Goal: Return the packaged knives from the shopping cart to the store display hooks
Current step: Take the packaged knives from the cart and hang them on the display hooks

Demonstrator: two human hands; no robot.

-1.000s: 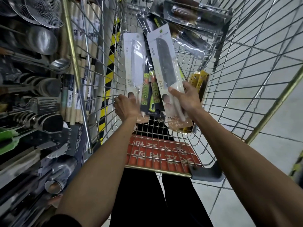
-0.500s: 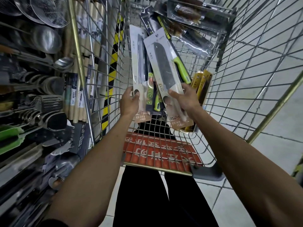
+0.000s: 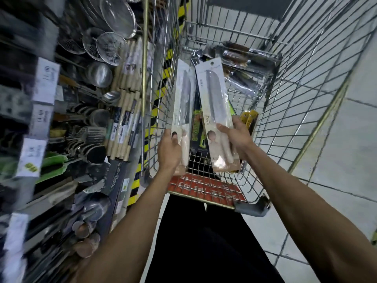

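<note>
**Two knife packs in hand above the cart, no hook in sight yet**

My left hand [image 3: 169,152] is curled round the bottom end of one carded knife [image 3: 182,103], thumb across the front. My right hand [image 3: 236,137] pinches the lower part of a second carded knife [image 3: 214,99], which faces me. Both hands are clamped on their packs and held apart, with the two cards side by side and nearly touching at their top edges. They stand upright, just left of centre frame, over the shopping cart [image 3: 285,99].

Below and behind them more packs lie in the basket: a green-handled one [image 3: 199,127] in the gap between the cards, a yellow one [image 3: 248,119] by my right wrist, and a heap of dark packs [image 3: 240,58] at the far end.

The display rack fills the left of the frame, with strainers [image 3: 114,48], wooden-handled tools [image 3: 122,127] and price labels [image 3: 46,80]. It is smeared with blur, and I cannot pick out the knife hooks.

Risks as I judge them: each grip is low on a tall card, so a top may flop or snag the cart wire as I swing left. With both hands full, I have no free fingers to steady a hook, so a hang hole could miss and the pack could drop.
</note>
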